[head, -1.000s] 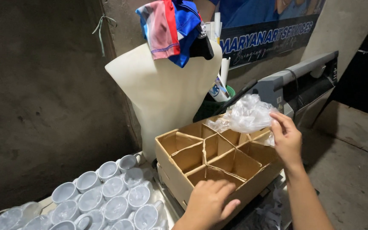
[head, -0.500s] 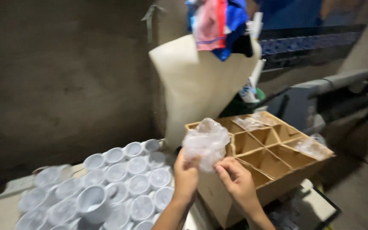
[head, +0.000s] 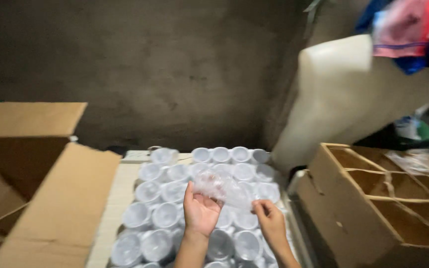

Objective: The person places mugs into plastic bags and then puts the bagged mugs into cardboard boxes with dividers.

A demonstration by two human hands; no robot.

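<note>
Both hands up — left hand [head: 200, 212] and right hand [head: 270, 222] pinching a clear bag [head: 223, 187] above the cups [head: 167, 214].

Dim room, rough dark wall [head: 175, 74], clothes [head: 408, 34] hanging top right.

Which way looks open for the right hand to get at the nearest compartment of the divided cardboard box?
Probably yes: the right hand holds the clear plastic bag with the left hand, but the divided cardboard box sits just beside it, open-topped, with nothing between.
</note>
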